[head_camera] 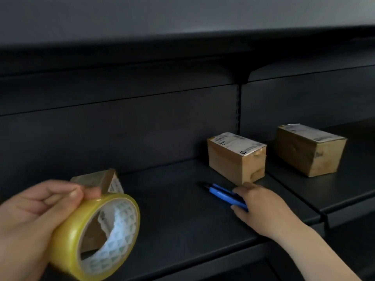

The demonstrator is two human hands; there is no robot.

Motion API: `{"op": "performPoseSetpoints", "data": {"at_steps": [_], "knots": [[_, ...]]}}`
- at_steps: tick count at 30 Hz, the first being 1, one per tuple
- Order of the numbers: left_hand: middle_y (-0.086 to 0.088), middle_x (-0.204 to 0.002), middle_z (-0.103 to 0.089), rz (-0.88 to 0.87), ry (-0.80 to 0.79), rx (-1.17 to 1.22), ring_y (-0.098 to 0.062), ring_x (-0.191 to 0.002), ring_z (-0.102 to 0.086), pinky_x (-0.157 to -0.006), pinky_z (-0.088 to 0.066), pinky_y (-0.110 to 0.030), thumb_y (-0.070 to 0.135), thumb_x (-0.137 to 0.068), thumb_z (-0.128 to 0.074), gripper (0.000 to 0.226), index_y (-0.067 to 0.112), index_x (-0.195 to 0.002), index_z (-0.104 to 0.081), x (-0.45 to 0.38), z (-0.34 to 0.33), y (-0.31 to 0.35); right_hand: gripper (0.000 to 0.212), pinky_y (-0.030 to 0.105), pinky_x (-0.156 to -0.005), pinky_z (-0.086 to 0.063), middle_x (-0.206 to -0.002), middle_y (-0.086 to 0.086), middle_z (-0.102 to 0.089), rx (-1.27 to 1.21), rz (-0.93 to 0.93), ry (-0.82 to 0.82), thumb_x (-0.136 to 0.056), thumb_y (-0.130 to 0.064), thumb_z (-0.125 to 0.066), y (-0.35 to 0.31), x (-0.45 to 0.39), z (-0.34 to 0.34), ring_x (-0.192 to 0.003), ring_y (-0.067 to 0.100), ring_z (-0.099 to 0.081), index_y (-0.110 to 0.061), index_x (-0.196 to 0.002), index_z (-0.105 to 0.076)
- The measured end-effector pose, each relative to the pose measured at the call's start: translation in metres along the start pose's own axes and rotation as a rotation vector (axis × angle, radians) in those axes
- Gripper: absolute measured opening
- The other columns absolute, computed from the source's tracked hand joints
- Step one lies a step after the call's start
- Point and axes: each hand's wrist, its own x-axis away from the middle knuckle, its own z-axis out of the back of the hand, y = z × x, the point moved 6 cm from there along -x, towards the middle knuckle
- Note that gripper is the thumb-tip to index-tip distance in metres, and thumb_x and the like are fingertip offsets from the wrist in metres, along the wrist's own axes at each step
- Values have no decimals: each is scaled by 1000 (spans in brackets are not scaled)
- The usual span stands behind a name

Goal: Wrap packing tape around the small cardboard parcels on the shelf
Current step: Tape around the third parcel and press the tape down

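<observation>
A: What's at the near left?

B: The left hand (30, 218) grips the tape roll (95, 238), fingers curled over its rim. Just behind it sits a parcel (97, 179), mostly hidden by hand and roll.

A: And to the right?

B: The right hand (261, 207) rests on the blue cutter (225, 194) on the shelf (172, 209); whether its fingers have closed on it, I can't tell. The cutter's long axis runs far-left to near-right. A second parcel (236, 157) stands just beyond that hand, a third parcel (309, 150) further right.
</observation>
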Motion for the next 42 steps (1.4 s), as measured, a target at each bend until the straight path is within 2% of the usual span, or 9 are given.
{"op": "performPoseSetpoints", "data": {"at_steps": [5, 8, 14, 20, 27, 30, 35, 39, 42], "knots": [[9, -78, -75, -2, 160, 124, -16, -84, -70, -87, -53, -41, 28, -73, -65, 7, 31, -77, -69, 19, -72, 78, 41, 3, -88, -35, -108, -28, -54, -576, 128, 172, -86, -29, -63, 44, 14, 27, -107, -6, -51, -36, -125, -53], [22, -75, -71, 63, 194, -42, -15, -86, -66, -93, -47, -44, 15, -84, -63, 26, 40, -76, -66, 10, -102, 75, 36, 5, -74, -39, -92, -18, -56, -742, -3, 417, -86, -22, -59, 98, 27, 48, -91, -3, -55, -36, -119, -55], [12, -76, -67, -68, 252, -505, -21, -79, -61, -70, -43, -35, 21, -88, -58, 27, 44, -74, -53, 0, -136, 115, 47, 26, -73, -40, -122, 6, -49, -424, -316, 245, -95, -30, -46, 157, 13, 34, -93, 15, -52, -17, -139, -42], [-10, -85, -69, -97, 288, -775, -34, -79, -63, -59, -41, -34, 23, -91, -53, 5, 22, -91, -58, -21, -151, 122, 46, 27, -63, -46, -123, 0, -42, 48, -344, 21, -95, -39, -37, 157, 2, 19, -112, 20, -49, -26, -139, -35], [1, -70, -62, -96, 284, -638, -17, -59, -54, -57, -41, -32, 21, -92, -51, 6, 25, -87, -53, -3, -160, 127, 57, 31, -84, -44, -126, -3, -45, 210, -251, 72, -88, -60, -34, 146, 4, 46, -117, 21, -44, -31, -137, -38], [10, -94, -64, -112, 285, -527, -10, -75, -56, -68, -43, -30, 19, -91, -53, 5, 22, -91, -58, 21, -161, 130, 75, 38, -89, -46, -129, 2, -48, -28, -109, 345, -77, -71, -34, 116, -5, 80, -119, 25, -46, -29, -139, -37], [25, -133, -42, -149, 224, -352, 1, -99, -55, -83, -43, -27, 15, -86, -59, 13, 27, -81, -56, 34, -162, 129, 104, 49, -105, -34, -152, 4, -20, -24, 27, 101, -65, -87, -38, 58, -62, 60, -136, 31, -26, -31, -148, -10], [46, -113, -49, -137, 190, -217, 10, -103, -53, -85, -43, -24, 19, -83, -61, 21, 40, -83, -60, 33, -157, 127, 81, 38, -87, -47, -135, 5, -41, -80, -21, 86, -73, -65, -56, 61, -86, 45, -119, 30, -44, -25, -140, -35], [31, -103, -56, -160, 212, -173, 7, -95, -55, -79, -44, -23, 16, -80, -65, 32, 48, -87, -63, 36, -154, 130, 52, 39, -89, -46, -125, 4, -53, -714, -160, 61, -79, -52, -57, 86, -80, 43, -111, 24, -51, -26, -124, -53]]}}
